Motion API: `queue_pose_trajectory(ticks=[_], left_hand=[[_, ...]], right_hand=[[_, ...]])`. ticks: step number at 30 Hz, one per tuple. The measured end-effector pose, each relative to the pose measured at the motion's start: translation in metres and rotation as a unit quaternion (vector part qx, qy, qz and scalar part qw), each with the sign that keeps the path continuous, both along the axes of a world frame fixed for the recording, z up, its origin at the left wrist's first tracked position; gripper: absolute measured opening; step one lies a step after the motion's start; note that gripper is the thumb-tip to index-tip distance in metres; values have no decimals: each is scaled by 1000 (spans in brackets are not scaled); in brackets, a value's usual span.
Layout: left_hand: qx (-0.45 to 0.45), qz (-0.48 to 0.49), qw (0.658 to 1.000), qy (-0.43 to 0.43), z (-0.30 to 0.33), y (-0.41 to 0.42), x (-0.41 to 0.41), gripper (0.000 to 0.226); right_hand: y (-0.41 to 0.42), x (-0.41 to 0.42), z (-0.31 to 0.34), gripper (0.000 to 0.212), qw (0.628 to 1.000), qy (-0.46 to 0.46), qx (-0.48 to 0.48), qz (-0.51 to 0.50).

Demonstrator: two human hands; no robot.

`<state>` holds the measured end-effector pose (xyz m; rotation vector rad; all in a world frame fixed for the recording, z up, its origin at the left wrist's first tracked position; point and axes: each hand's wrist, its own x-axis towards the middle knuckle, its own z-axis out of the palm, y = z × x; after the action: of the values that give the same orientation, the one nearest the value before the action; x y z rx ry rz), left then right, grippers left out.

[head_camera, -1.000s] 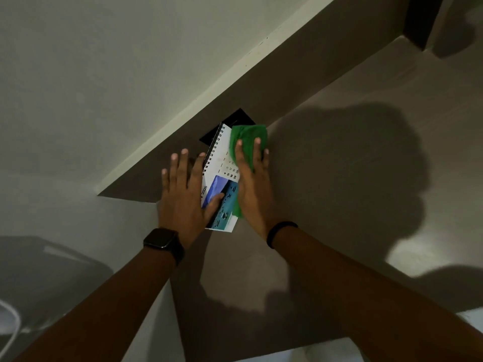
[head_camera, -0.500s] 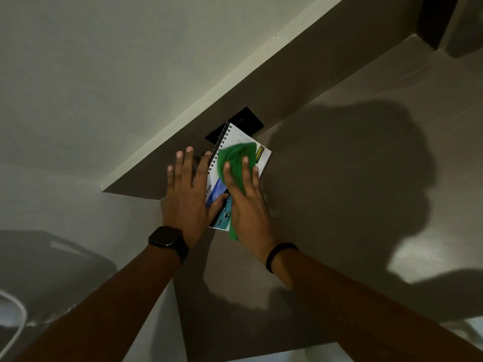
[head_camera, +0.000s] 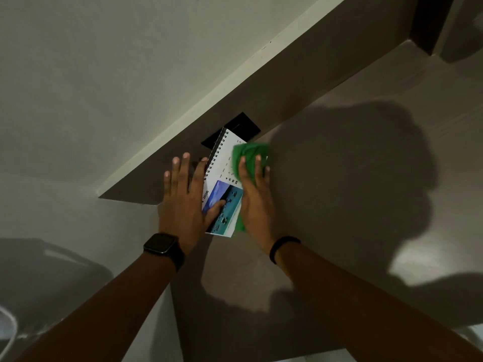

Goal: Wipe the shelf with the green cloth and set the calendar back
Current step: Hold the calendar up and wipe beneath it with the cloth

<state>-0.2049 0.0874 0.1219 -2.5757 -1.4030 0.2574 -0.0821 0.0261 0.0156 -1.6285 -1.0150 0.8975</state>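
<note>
A spiral-bound desk calendar (head_camera: pixel 222 176) with a blue sea picture stands on the grey shelf (head_camera: pixel 339 194), near its left end. My left hand (head_camera: pixel 187 197) holds the calendar by its left side, thumb across the picture. My right hand (head_camera: pixel 254 194) presses flat on the green cloth (head_camera: pixel 249 155), which covers the calendar's right part and touches the shelf. The cloth's lower tip shows below my palm.
A black wall plate (head_camera: pixel 236 128) sits on the back panel right behind the calendar. A pale upper ledge (head_camera: pixel 209 100) runs diagonally above. The shelf's left end (head_camera: pixel 167 257) drops off below my left wrist. A dark upright (head_camera: pixel 428 22) bounds the far right.
My right hand slid the green cloth from the calendar's middle up and to the right, uncovering more of the date grid. The left hand kept its hold.
</note>
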Motion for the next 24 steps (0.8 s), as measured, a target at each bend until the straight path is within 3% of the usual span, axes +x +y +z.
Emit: queue_pose_trajectory(ticks=[3, 8, 14, 16, 20, 24], left_hand=[[0, 4, 1000, -2, 0, -1, 2, 102], [-8, 1, 1000, -6, 2, -1, 1, 101], [4, 6, 1000, -3, 0, -2, 2, 104], [4, 8, 1000, 2, -1, -2, 1, 103], [-5, 11, 1000, -1, -2, -1, 0, 103], [2, 12, 1000, -1, -3, -1, -1, 103]], right_hand=[[17, 8, 14, 88, 999, 30, 6, -31], [-16, -22, 9, 97, 993, -88, 51, 62], [26, 11, 8, 92, 997, 33, -15, -63], [31, 5, 14, 91, 997, 20, 5, -68], [3, -22, 7, 92, 996, -73, 49, 12], [10, -6, 4, 77, 999, 40, -4, -33]])
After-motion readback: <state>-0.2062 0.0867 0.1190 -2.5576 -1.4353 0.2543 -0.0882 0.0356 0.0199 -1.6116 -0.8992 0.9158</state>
